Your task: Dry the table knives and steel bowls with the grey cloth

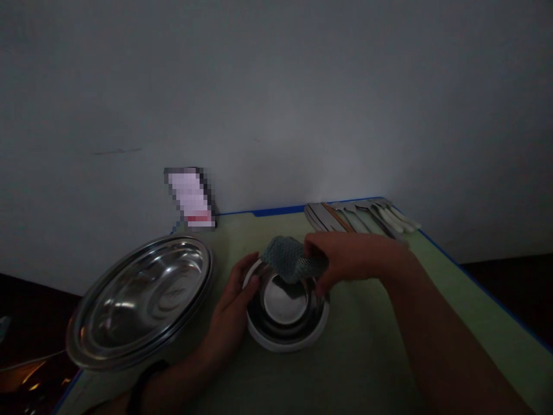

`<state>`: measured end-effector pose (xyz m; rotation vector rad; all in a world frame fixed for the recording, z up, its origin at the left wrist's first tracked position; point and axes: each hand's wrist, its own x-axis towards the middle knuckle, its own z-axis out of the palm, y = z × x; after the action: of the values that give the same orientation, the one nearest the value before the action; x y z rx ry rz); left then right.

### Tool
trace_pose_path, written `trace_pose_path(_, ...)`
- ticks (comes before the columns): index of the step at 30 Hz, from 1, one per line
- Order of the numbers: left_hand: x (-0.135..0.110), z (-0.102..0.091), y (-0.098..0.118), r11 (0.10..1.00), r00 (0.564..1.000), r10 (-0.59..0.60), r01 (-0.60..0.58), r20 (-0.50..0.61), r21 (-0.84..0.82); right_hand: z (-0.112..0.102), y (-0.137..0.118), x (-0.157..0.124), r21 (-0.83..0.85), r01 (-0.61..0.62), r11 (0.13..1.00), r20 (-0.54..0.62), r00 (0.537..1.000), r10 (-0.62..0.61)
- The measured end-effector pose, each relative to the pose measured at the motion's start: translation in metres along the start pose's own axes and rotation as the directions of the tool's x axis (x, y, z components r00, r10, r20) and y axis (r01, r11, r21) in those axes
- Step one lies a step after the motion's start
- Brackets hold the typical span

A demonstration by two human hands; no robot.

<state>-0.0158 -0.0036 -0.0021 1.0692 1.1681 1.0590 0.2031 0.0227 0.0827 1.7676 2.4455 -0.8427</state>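
A round bowl (pixel 286 337) with a shiny metal inside and a pale outside stands on the green tabletop in front of me. My left hand (pixel 233 302) grips its left rim, thumb over the edge and fingers around the outer side. My right hand (pixel 328 259) is closed on a grey-green textured cloth (pixel 283 256), bunched over the bowl's far rim. Part of the cloth hangs over the opening. The bowl's far right rim is hidden behind the right hand and the cloth.
Large stacked steel basins (pixel 142 300) stand at the left table edge. Behind them a blurred lit phone (pixel 192 196) leans upright near the wall. Several knives, spoons and other cutlery (pixel 358 216) lie in a row at the back right. The green tabletop (pixel 466 323) has a blue edge.
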Motion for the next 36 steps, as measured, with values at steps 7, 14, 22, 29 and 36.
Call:
trace_pose_path(7, 0.000, 0.001, 0.001, 0.999, 1.000, -0.006, 0.006, -0.023, 0.031, -0.001, -0.005, 0.011, -0.069, 0.182, 0.981, -0.351, 0.916, -0.195)
trace_pose_path(14, -0.003, 0.003, 0.005, 0.999, 0.999, 0.004, -0.001, -0.048, 0.052, -0.006, -0.008, 0.009, -0.045, 0.305, 0.951, -0.496, 0.820, -0.286)
trace_pose_path(22, -0.001, 0.004, 0.004, 0.991, 0.999, 0.000, 0.006, 0.044, -0.136, -0.004, -0.001, -0.002, 0.045, 0.098, 0.994, 0.050, 0.994, -0.101)
trace_pose_path(29, 0.001, 0.001, 0.000, 0.995, 0.998, 0.011, -0.005, 0.061, -0.099, -0.008, 0.007, -0.001, 0.094, 0.078, 0.993, 0.105, 0.991, -0.088)
trace_pose_path(36, 0.000, 0.001, 0.002, 1.000, 1.000, 0.000, 0.001, 0.031, -0.028, -0.003, 0.002, -0.003, 0.155, 0.067, 0.986, 0.117, 0.990, -0.085)
